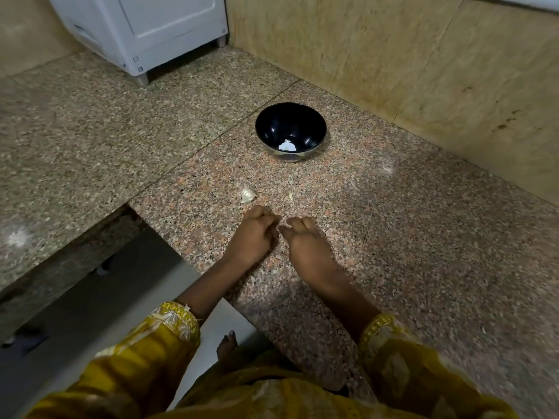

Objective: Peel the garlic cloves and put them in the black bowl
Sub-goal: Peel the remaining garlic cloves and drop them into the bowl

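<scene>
Near the front of the surface (393, 222), our left grip (252, 234) and right grip (305, 246) meet fingertip to fingertip with fingers curled. Blur hides whether a clove is pinched between them, so we cannot tell if they grasp anything. Just beyond the left grip lies a clove (248, 195) in pale skin, with a smaller scrap (290, 195) near it, clear of both grips. We judge the clove light and firm, its dry skin brittle and apt to slide on polished stone. We would therefore pinch it by the ends and tear the skin from the tip. The bowl (272, 128) stands farther back, well apart from the grips, with something white (286, 145) at its bottom, and it looks light enough to skid if knocked. Nothing stands between clove and bowl. A white unit (136, 25) sits far left, a wall (423, 71) runs behind the bowl, and the surface drops away on our left
</scene>
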